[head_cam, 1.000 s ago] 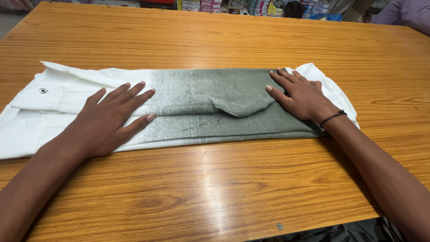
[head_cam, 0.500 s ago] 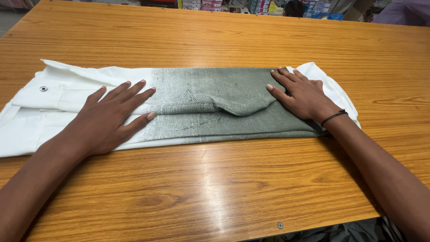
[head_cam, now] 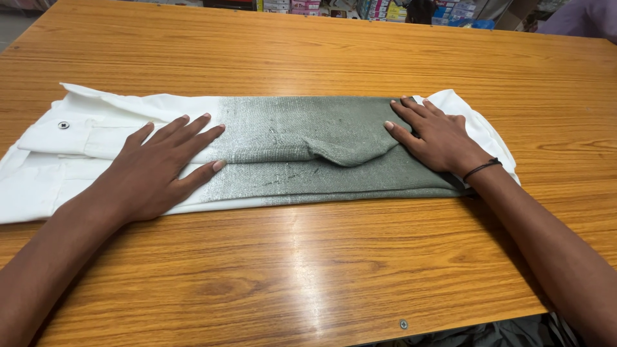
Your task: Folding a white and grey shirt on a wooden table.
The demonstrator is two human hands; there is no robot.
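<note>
Two hands lying flat, fingers spread, holding nothing: left hand (head_cam: 154, 170) at 9 o'clock, right hand (head_cam: 437, 138) at 3, pressing folded white-to-green shirt (head_cam: 289, 151) mid-table (head_cam: 321, 270); bare wood showing toward 12 and 6.

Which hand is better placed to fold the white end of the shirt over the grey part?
Probably the left hand: it lies flat on the shirt beside the white end. The right hand presses the far grey end.

one folded garment (head_cam: 289, 151), white fading to grey-green; two flat hands, left (head_cam: 157, 170) and right (head_cam: 437, 138); one wooden desk (head_cam: 308, 270); one black wristband (head_cam: 482, 169).
</note>
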